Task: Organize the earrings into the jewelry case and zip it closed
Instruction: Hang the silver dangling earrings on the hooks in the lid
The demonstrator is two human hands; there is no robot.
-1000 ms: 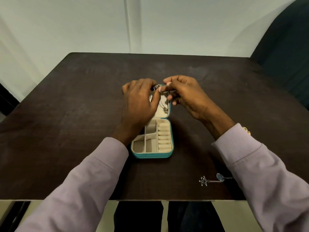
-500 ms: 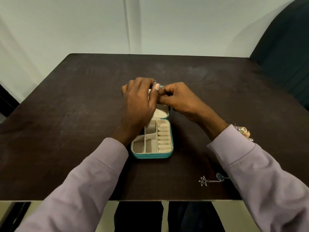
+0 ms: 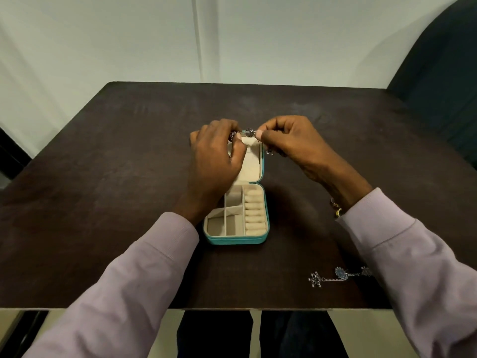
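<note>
— Teal on the outside, cream inside: is that the jewelry case (image 3: 236,240) lying open on the dark table (image 3: 103,177)?

— Yes. My head camera shows it flat, lid to the far side, tray near me. Every tray compartment I can see looks empty, so I judge I'm early on.

— What are your hands doing?

— My left hand (image 3: 215,161) and right hand (image 3: 291,146) are each pinched on an end of one earring (image 3: 249,132), held across the far edge of the lid. It's silvery, a small flower piece on a fine chain.

— And what's left?

— A second earring (image 3: 333,276) lies near my right sleeve (image 3: 402,254) at the table's near right, well apart from the case. It's a chain with flower ends, partly hidden. Both need stowing, then the zip.
</note>
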